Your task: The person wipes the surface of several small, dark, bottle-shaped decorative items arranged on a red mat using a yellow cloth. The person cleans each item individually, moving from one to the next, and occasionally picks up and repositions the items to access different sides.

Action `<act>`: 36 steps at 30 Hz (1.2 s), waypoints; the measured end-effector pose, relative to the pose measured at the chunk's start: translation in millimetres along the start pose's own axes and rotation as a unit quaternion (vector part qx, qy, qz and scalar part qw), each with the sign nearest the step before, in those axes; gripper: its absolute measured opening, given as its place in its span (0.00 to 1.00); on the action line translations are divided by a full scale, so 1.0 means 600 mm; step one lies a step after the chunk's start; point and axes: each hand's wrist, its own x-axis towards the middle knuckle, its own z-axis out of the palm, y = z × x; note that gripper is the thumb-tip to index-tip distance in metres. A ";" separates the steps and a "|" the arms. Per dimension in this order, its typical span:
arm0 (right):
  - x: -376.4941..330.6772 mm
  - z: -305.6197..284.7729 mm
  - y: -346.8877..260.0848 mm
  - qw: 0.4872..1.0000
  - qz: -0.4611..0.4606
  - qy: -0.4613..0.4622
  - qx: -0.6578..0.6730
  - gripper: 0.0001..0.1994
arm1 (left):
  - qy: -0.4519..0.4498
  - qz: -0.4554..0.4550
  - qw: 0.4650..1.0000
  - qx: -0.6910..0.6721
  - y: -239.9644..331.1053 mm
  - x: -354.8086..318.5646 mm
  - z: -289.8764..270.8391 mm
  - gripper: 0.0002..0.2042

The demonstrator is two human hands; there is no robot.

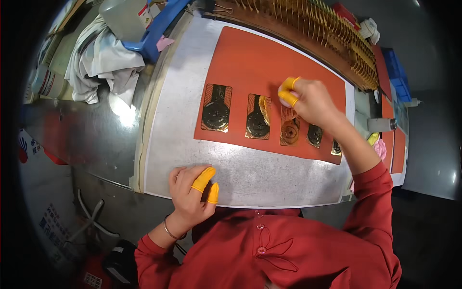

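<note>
Far left of the orange mat (274,62), one white cloth (103,60) lies in a heap. Between that cloth and the mat there is one blue bin (156,31), with one pink scrap (164,43) by it. Below the mat's bottom left corner is the left hand (187,195). It has two yellow finger covers (202,180), one on the thumb and one on a finger. Their tips are apart, and I see nothing between them. One bracelet (172,229) is on that wrist.

Five shiny plates are in a row on the lower part of the mat. The first plate (216,108) is dark and gold. The second plate (257,124) is too, and one curved gold piece (264,110) is on its top right side. The third plate (289,133) is all gold-brown. Above it, over the mat, is the right hand (310,98), with two more yellow covers. Those fingers are close together, but I cannot tell if they hold anything.

The fourth plate (314,136) and fifth plate (336,147) are dark and partly hidden by the arm. One rack (308,24) of gold wires is above the mat. Right of the mat is one bottle (380,125).
</note>
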 end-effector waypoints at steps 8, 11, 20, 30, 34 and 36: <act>-0.008 0.058 -0.005 0.997 -0.067 0.017 0.030 0.08 | 0.002 -0.020 0.999 0.026 0.022 0.003 0.016 0.15; 0.012 0.044 0.008 0.998 -0.044 0.022 0.032 0.08 | 0.007 -0.014 0.999 0.039 0.025 0.004 0.019 0.14; 0.001 0.016 0.034 0.996 -0.093 0.017 0.000 0.07 | 0.019 0.001 0.998 0.061 0.032 0.009 0.023 0.13; -0.315 -0.296 0.221 0.921 0.203 0.256 0.213 0.07 | -0.049 -0.048 0.997 -0.041 0.088 0.016 0.049 0.14; -0.427 -0.341 0.342 0.929 0.271 0.251 0.016 0.07 | -0.132 0.021 0.988 -0.078 0.138 0.044 0.097 0.14; -0.430 -0.350 0.363 0.903 0.359 0.236 -0.017 0.11 | -0.141 0.026 0.986 -0.080 0.149 0.036 0.110 0.13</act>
